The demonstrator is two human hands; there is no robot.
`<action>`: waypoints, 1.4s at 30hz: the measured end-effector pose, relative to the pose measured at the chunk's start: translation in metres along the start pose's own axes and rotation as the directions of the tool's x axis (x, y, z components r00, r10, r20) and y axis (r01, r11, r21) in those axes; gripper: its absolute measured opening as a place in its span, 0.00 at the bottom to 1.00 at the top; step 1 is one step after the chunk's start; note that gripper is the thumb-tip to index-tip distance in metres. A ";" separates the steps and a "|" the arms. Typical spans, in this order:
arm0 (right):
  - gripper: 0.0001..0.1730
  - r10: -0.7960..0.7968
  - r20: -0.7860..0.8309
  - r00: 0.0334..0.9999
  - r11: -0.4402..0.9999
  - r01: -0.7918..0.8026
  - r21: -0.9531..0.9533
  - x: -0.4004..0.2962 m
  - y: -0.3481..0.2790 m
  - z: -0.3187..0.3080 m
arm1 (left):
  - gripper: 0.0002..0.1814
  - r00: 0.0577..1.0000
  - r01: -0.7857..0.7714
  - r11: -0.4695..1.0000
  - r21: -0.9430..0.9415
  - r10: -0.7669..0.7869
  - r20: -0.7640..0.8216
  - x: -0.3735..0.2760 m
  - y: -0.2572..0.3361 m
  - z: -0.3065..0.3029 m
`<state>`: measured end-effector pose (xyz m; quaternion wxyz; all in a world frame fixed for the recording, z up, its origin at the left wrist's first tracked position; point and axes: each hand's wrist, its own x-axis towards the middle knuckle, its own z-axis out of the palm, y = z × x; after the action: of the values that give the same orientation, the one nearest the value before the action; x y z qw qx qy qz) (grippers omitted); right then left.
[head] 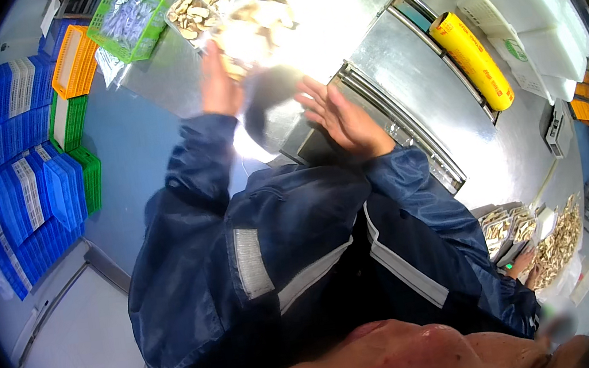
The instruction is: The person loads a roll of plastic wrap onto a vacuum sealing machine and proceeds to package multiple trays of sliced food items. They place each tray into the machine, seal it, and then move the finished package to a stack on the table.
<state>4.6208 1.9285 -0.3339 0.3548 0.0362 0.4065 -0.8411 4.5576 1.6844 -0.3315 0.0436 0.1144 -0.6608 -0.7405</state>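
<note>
My left hand (220, 87) is beside a pile of sliced mushrooms (256, 28) on the steel worktop. Its fingers point away from me and are blurred; glare hides whether they touch the slices. Behind that hand, clear plastic trays (189, 16) hold more mushroom slices. Palm up, my right hand (342, 117) holds nothing, with its fingers spread. It is over the near edge of a steel wrapping machine (372, 94), close to its rollers. A yellow roll of wrap film (471, 62) lies on the machine's farther rollers.
A green basket (127, 22) of small packets stands at upper left, near orange crates (74, 61) and stacked blue crates (19, 140). White baskets (529, 28) stand at right. At lower right, another person's hands (522, 266) are at a mushroom heap (560, 239) beside filled trays (498, 228).
</note>
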 end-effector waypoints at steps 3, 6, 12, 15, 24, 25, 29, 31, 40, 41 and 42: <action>0.30 0.003 -0.039 0.999 0.994 0.001 0.110 -0.037 -0.008 -0.002 | 0.29 0.990 0.129 0.989 -0.068 -0.133 -0.054 0.080 0.000 -0.066; 0.27 0.039 -0.141 0.989 0.998 -0.033 0.044 -0.068 -0.009 -0.027 | 0.31 0.959 0.281 0.958 0.054 -0.278 -0.054 0.155 0.000 -0.117; 0.23 -0.133 -0.661 0.739 0.989 0.143 -0.039 -0.200 -0.007 -0.083 | 0.40 0.950 0.164 0.558 0.814 -0.311 0.022 0.287 -0.075 -0.142; 0.21 -0.223 -0.823 0.523 0.975 0.113 -0.193 -0.280 0.003 -0.142 | 0.30 0.910 -0.294 -0.583 0.757 0.071 0.408 0.311 -0.078 -0.270; 0.11 -0.296 -0.805 -0.514 0.916 0.087 -0.392 -0.599 0.115 -0.239 | 0.18 0.555 -0.704 0.148 0.695 0.726 0.407 0.139 -0.009 0.070; 0.12 -0.338 -0.778 -0.530 0.920 -0.010 -0.392 -0.624 0.124 -0.262 | 0.19 0.771 -0.636 0.571 0.518 0.443 0.458 0.073 0.007 0.154; 0.18 -0.564 -0.681 -0.467 0.817 -0.436 -0.377 -0.680 0.122 -0.346 | 0.22 0.447 -0.247 0.952 0.179 -0.052 0.893 -0.135 -0.082 0.333; 0.20 -0.662 -0.656 -0.361 0.706 -0.596 -0.383 -0.666 0.085 -0.377 | 0.25 0.002 0.184 0.867 0.462 -0.471 0.882 -0.257 -0.077 0.404; 0.19 -0.650 -0.757 -0.067 0.424 -0.859 -0.288 -0.667 0.055 -0.448 | 0.21 -0.173 0.390 0.530 0.753 -0.762 0.625 -0.500 -0.220 0.567; 0.19 -0.658 -0.752 -0.040 0.412 -0.855 -0.315 -0.668 0.056 -0.450 | 0.21 -0.143 0.407 0.529 0.745 -0.769 0.624 -0.508 -0.226 0.576; 0.19 -0.667 -0.745 -0.012 0.399 -0.850 -0.344 -0.669 0.056 -0.452 | 0.21 -0.110 0.425 0.528 0.735 -0.776 0.621 -0.513 -0.232 0.582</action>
<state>5.0520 2.6055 -0.4381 -0.0210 0.4587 0.8828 -0.0994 4.9435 2.3875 -0.4450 -0.7171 -0.0467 -0.5131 -0.4694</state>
